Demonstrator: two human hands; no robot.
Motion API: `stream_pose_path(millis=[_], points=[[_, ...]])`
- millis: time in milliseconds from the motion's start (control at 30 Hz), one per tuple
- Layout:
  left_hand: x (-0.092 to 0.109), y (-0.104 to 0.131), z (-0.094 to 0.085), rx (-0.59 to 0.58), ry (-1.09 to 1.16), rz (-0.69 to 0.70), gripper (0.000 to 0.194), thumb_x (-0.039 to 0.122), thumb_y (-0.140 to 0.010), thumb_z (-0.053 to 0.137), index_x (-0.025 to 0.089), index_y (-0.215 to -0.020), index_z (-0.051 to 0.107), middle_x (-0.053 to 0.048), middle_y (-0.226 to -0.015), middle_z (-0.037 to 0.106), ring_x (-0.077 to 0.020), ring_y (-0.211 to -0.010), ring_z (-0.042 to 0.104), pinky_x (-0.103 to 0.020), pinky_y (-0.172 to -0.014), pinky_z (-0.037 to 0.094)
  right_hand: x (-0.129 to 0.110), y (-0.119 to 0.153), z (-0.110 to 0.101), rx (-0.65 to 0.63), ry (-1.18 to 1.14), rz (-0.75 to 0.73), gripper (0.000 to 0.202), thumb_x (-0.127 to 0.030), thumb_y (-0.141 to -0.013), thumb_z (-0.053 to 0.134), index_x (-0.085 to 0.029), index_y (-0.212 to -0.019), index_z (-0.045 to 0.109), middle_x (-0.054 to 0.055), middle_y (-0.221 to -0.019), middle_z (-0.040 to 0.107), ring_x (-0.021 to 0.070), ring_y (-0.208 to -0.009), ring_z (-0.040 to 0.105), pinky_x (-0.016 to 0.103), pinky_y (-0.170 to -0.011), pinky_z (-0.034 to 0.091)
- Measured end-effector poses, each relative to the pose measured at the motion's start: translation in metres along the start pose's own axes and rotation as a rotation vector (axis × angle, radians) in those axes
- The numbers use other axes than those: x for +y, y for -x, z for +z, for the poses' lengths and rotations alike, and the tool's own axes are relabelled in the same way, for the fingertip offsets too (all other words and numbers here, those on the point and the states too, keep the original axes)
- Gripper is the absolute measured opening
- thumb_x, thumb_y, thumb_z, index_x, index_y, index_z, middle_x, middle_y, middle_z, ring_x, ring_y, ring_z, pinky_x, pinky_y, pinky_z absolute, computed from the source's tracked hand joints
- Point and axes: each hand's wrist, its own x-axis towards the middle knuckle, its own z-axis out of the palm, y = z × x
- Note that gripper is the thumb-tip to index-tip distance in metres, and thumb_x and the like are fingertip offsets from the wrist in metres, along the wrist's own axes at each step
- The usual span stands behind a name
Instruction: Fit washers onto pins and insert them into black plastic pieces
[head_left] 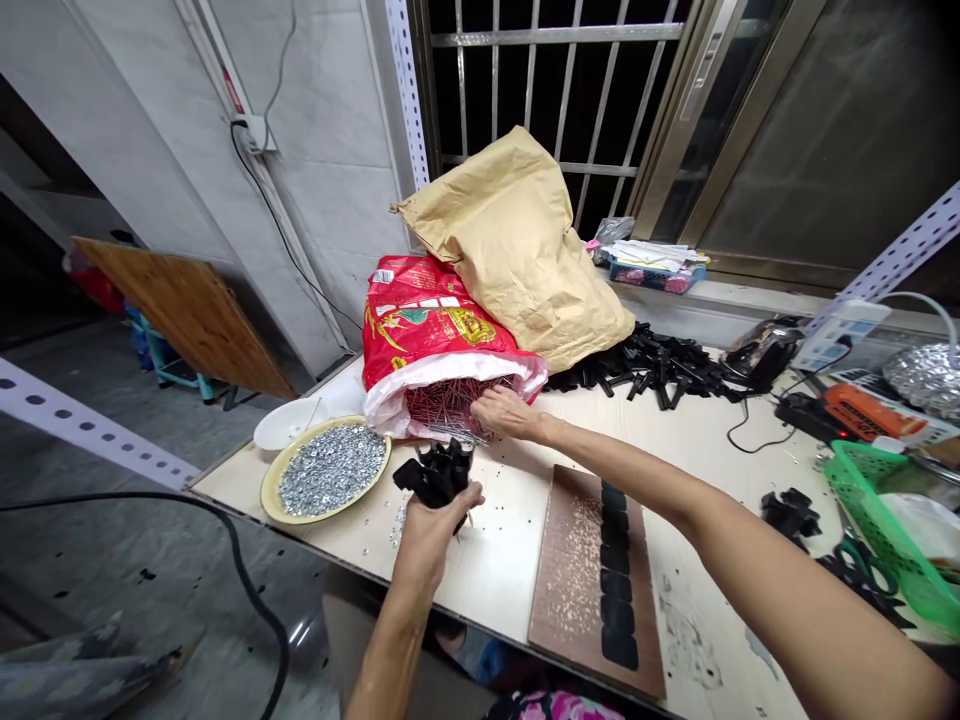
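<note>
My left hand [433, 535] is wrapped round a bundle of black plastic parts [436, 472], held upright above the table's front edge. A thin pointed piece sticks out below that hand. At the mouth of a red and white woven sack [435, 312], my right hand [501, 410] has its fingers curled closed among long thin metal pins [448, 405]. Whatever its fingertips hold is hidden. Left of the bundle stands a yellow bowl [268, 490] full of small silver washer-like pieces [330, 468].
A brown board [566, 600] with a row of black pads [617, 590] lies at the front. Behind are a large paper sack [525, 240] and a heap of black parts [660, 365]. A white bowl [281, 425], scissors [862, 560] and a green basket [892, 530] flank the work area.
</note>
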Motion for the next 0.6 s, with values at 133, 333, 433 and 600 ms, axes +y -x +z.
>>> stream_pose_path(millis=[133,333,433,600], points=[[0.0,-0.008,-0.002,-0.012,0.069,-0.104,0.039,0.033,-0.049,0.082,0.009,-0.073,0.063,-0.002,-0.061,0.063,-0.0153,-0.056,0.061,-0.028,-0.059,0.053,-0.012,0.006,-0.044,0.195,-0.137,0.089,0.028,-0.022,-0.098,0.032,-0.011,-0.109,0.055,0.008,-0.092,0.061,0.0144,-0.081,0.054,0.026,-0.075,0.038],[-0.011,-0.024,0.004,0.017,-0.148,-0.066,0.037,0.035,-0.051,0.078,0.009,-0.073,0.062,-0.003,-0.061,0.062,-0.0163,-0.053,0.06,-0.028,-0.052,0.05,-0.036,0.023,-0.115,0.109,-0.36,-0.177,0.013,-0.02,-0.085,0.059,-0.019,-0.093,0.069,0.003,-0.089,0.058,0.0124,-0.08,0.054,0.023,-0.069,0.039],[-0.014,-0.029,0.01,-0.019,-0.281,-0.02,0.034,0.035,-0.055,0.074,0.01,-0.074,0.063,-0.004,-0.06,0.063,-0.018,-0.054,0.06,-0.029,-0.052,0.049,-0.041,0.024,-0.125,-0.014,-0.331,-0.227,0.017,-0.012,-0.083,0.056,-0.017,-0.093,0.069,0.003,-0.086,0.058,0.0122,-0.078,0.053,0.024,-0.072,0.04],[-0.012,-0.031,0.016,-0.041,-0.367,0.027,0.03,0.034,-0.055,0.073,0.012,-0.073,0.063,-0.001,-0.053,0.061,-0.0171,-0.05,0.057,-0.028,-0.049,0.046,-0.051,0.024,-0.132,-0.126,-0.356,-0.322,0.024,-0.007,-0.082,0.052,-0.014,-0.103,0.059,0.005,-0.093,0.061,0.0139,-0.085,0.055,0.026,-0.076,0.043]])
